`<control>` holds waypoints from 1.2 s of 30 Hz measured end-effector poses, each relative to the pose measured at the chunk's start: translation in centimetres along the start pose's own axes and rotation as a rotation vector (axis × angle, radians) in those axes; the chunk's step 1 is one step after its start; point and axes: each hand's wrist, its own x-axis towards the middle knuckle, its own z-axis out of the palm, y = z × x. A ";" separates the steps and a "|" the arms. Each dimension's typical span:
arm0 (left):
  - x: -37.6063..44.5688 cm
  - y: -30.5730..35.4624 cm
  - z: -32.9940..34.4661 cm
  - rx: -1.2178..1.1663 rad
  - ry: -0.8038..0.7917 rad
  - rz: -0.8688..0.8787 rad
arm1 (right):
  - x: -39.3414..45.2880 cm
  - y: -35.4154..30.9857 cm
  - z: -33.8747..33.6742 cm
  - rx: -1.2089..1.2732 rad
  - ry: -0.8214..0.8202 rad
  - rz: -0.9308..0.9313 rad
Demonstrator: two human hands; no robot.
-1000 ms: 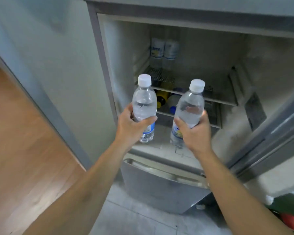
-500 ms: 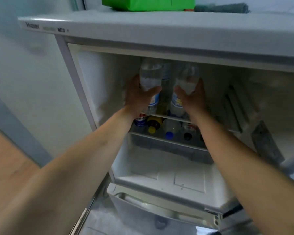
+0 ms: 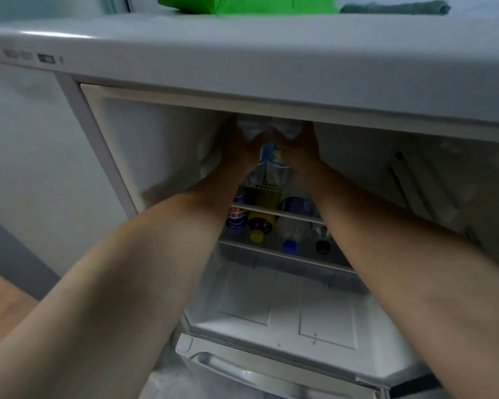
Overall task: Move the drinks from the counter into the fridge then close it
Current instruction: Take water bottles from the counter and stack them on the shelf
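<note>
Under the fridge (image 3: 242, 61) top edge, the left hand (image 3: 236, 152) wraps one water bottle (image 3: 252, 133) at mid-body; just right, the right hand (image 3: 301, 151) grips a second water bottle (image 3: 280, 161), both above the upper shelf (image 3: 274, 210). Full clear plastic should feel weighty, slick, slightly yielding; mid-body is the sensible hold. Caps and fingertips are hidden by the top edge, and blurred.

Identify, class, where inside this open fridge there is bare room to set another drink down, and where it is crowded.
Free: the white fridge floor, bordered by the lower shelf rail above and the drawer lip below. Crowded: the lower shelf, packed with lying bottles and a can, and the upper shelf, where the left hand and right hand grip water bottles.
</note>
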 end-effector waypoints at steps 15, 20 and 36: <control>-1.6 -2.4 -0.8 0.471 -0.167 -0.061 | 2.6 2.9 -3.6 -0.282 -0.016 -0.104; -1.2 -3.0 1.3 0.275 -0.223 -0.021 | 5.0 3.9 -8.1 -0.344 0.196 0.024; 0.5 0.5 11.0 0.365 -0.193 -0.019 | 5.5 5.5 -10.5 -0.497 0.096 0.127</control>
